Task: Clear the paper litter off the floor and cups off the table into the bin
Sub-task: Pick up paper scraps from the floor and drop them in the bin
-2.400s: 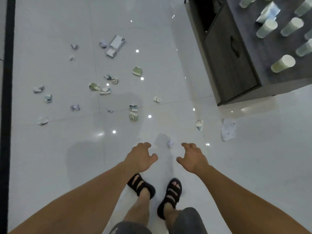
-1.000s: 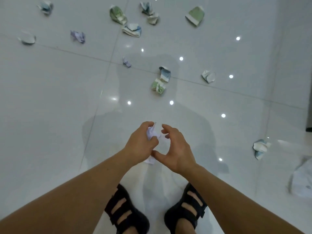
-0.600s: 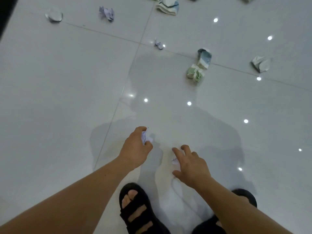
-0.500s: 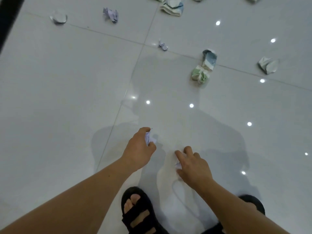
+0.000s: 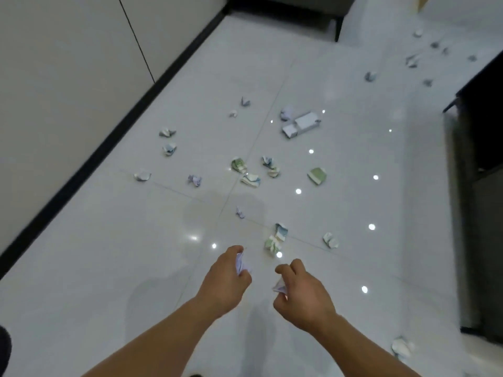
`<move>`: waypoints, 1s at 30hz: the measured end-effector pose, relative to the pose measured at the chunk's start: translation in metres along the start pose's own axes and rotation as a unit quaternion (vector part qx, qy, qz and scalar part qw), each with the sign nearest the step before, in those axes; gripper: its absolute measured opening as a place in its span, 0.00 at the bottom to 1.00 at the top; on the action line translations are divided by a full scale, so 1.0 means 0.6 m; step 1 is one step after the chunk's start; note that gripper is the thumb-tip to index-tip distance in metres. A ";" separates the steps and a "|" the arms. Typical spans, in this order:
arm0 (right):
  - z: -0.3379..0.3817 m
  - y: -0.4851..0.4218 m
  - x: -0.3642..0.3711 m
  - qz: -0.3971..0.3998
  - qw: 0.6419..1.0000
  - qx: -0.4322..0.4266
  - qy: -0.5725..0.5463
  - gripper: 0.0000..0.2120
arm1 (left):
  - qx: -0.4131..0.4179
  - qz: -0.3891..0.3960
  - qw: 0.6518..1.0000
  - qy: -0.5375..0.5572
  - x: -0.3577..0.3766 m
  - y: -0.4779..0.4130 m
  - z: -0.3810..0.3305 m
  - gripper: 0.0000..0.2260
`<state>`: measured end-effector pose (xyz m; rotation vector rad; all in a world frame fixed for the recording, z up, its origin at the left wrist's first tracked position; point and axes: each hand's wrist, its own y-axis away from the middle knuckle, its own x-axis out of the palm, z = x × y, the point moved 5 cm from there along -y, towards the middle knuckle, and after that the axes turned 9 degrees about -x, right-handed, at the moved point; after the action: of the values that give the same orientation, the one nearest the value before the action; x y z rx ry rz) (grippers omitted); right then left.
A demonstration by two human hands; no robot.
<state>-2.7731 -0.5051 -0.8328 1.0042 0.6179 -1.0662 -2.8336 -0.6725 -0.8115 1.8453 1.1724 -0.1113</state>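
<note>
Centrally, low in the head view, two bare forearms reach forward over a glossy white tiled floor point(image 5: 109, 268) dotted with reflected ceiling lights. The left hand point(image 5: 226, 281) curls its fingers point(image 5: 233, 251) and thumb round a pale lavender scrap point(image 5: 241, 263), which stands up between index finger and thumb, clear of the tiles. The right hand point(image 5: 302, 292), near the left but not touching it, pinches a second pale scrap point(image 5: 280, 287) between curled fingers point(image 5: 294, 269) and thumb. Just beyond the hands lies a green and blue crumpled pair point(image 5: 276, 239), the two pieces touching, with a white crumple point(image 5: 330, 240) to its right and a tiny lavender shred point(image 5: 240, 212) farther off. Beyond the tile joint sit a green folded piece point(image 5: 317, 175), a loose cluster of crumples point(image 5: 249, 172) and a lavender wad point(image 5: 194, 180). Three more crumples point(image 5: 167, 132) lie toward the black skirting point(image 5: 81, 170) of the pale wall point(image 5: 54, 77). Farther away rests what appears to be a flattened white carton point(image 5: 300, 125), though blur hides its detail. Small grey scraps point(image 5: 413, 61) scatter at upper right, and one white wad point(image 5: 400, 346) lies at lower right beside the foot of a dark cabinet point(image 5: 484, 186)
</note>
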 end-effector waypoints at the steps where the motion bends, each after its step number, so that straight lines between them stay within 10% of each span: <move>1: 0.027 0.014 -0.074 -0.016 1.000 -0.005 0.002 0.24 | 0.014 -0.008 1.000 0.003 -0.036 0.029 -0.051 0.23; 12: 0.351 0.214 -0.649 -0.109 0.989 -0.043 0.087 0.26 | 0.139 -0.044 0.989 -0.038 -0.368 0.400 -0.422 0.24; 23: 0.571 0.241 -0.652 -0.046 0.981 -0.119 0.145 0.27 | 0.142 -0.097 0.985 -0.016 -0.529 0.561 -0.329 0.24; 30: 0.763 0.174 -0.617 0.084 0.884 -0.346 0.305 0.23 | 0.031 -0.202 0.979 0.016 -0.608 0.617 -0.164 0.23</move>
<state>-2.8404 -0.7461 -0.2896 0.7158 1.2909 -0.2888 -2.7886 -0.8922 -0.3327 1.6421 1.5709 -0.3517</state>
